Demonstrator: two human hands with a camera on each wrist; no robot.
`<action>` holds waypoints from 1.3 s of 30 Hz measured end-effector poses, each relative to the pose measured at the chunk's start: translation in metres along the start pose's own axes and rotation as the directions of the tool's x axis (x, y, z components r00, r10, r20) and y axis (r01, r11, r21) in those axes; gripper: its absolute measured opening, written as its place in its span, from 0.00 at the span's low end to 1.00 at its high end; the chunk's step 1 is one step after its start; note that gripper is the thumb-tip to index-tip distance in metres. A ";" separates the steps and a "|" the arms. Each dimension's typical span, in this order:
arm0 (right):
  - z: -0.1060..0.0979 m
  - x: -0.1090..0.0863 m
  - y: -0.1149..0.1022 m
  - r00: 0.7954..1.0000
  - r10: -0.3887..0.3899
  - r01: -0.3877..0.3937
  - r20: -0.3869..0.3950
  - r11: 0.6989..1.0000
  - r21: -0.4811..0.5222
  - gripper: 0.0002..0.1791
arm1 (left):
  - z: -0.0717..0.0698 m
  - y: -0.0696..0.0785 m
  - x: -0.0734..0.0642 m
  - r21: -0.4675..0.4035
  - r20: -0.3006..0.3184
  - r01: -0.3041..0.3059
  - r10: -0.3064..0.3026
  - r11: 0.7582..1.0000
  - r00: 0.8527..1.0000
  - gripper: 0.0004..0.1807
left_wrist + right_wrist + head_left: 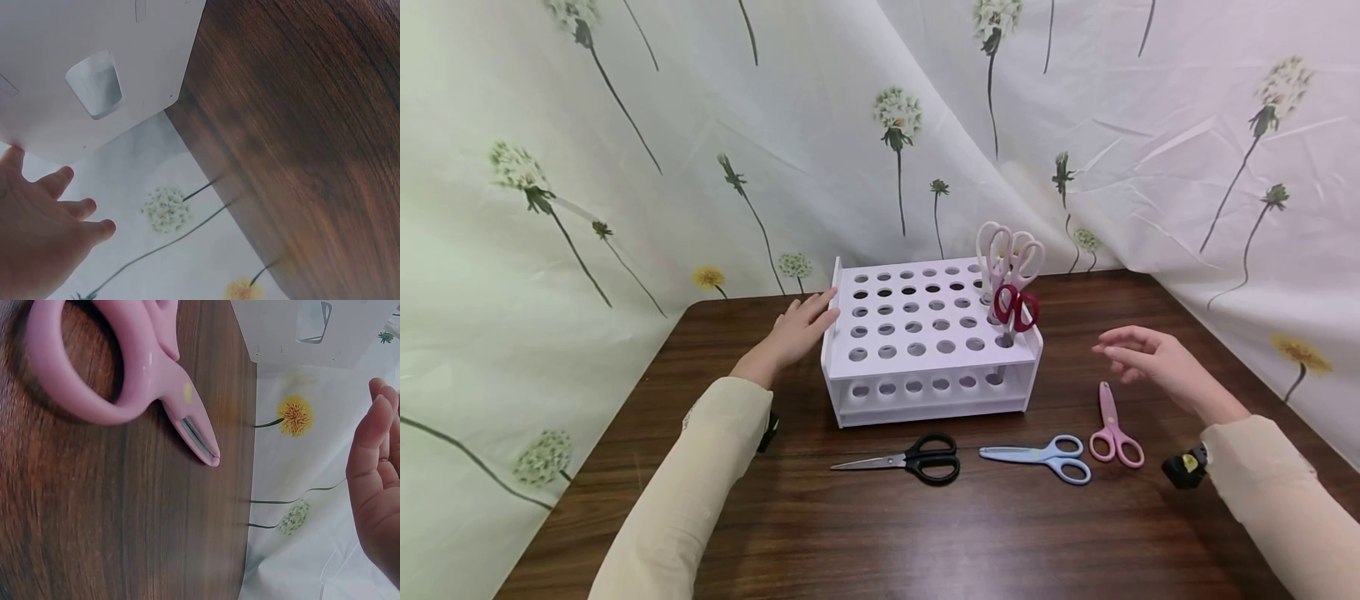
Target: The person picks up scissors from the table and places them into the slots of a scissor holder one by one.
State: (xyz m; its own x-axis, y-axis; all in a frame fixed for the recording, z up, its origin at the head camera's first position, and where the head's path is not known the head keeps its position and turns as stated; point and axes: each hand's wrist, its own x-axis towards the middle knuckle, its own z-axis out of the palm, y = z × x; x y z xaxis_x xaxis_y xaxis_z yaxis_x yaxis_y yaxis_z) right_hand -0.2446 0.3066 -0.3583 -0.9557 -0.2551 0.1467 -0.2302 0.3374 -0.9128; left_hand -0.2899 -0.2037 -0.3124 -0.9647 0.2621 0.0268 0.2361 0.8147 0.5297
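Note:
Flat against the left side panel of a white rack (880, 370), my left hand (797, 327) rests with its fingers extended. In the left wrist view, its fingertips (15, 152) meet the panel's edge. My right hand (1161, 362) hovers with bent fingers and holds nothing, above and to the right of the pink scissors (1108, 417). Those scissors lie closed on the table, blades toward the back. Red-handled scissors (1017, 298) stand in the rack's front right hole. Behind them, white and pale pink scissors handles (1000, 260) rise from the same right-hand column.
Light blue scissors (1030, 454) and black-handled scissors (917, 455) lie on the dark wooden table (865, 533) in front of the rack. A white cloth (820, 167) with printed dandelions hangs behind the table and along its sides.

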 end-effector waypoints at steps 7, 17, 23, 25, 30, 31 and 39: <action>-0.002 -0.002 0.002 1.000 0.003 -0.003 0.002 0.999 -0.040 0.15 | 0.001 -0.001 0.000 0.036 0.000 0.005 -0.005 0.999 1.000 0.32; -0.006 -0.009 0.006 1.000 0.010 -0.010 0.002 0.997 -0.077 0.19 | -0.001 0.000 0.001 0.074 -0.001 -0.007 0.007 0.997 1.000 0.32; -0.009 -0.015 0.011 1.000 0.016 -0.014 0.020 0.996 -0.090 0.20 | 0.000 0.000 0.001 0.061 0.002 -0.001 0.000 0.998 1.000 0.32; -0.010 -0.016 0.013 0.999 0.019 -0.016 0.031 0.996 -0.090 0.20 | 0.000 0.000 0.000 0.055 0.004 0.002 -0.002 0.998 1.000 0.33; -0.013 -0.018 0.018 0.998 0.023 -0.015 0.062 0.991 -0.130 0.21 | 0.000 0.000 0.000 0.049 0.003 0.002 -0.002 0.999 1.000 0.33; -0.013 -0.018 0.019 0.998 0.022 -0.012 0.067 0.990 -0.139 0.21 | 0.000 0.000 0.000 0.049 0.002 0.002 -0.002 0.999 1.000 0.33; -0.013 -0.021 0.025 0.989 0.004 0.022 0.150 0.986 -0.168 0.18 | 0.000 0.000 0.001 0.032 -0.002 -0.005 0.005 0.999 1.000 0.33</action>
State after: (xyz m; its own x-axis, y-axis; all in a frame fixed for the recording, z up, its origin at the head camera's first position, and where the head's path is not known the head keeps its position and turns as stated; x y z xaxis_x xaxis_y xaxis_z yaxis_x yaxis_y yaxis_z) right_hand -0.2331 0.3321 -0.3794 -0.9184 -0.3865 0.0846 -0.2783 0.4792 -0.8324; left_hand -0.2903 -0.2033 -0.3128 -0.9636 0.2655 0.0312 0.2448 0.8294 0.5022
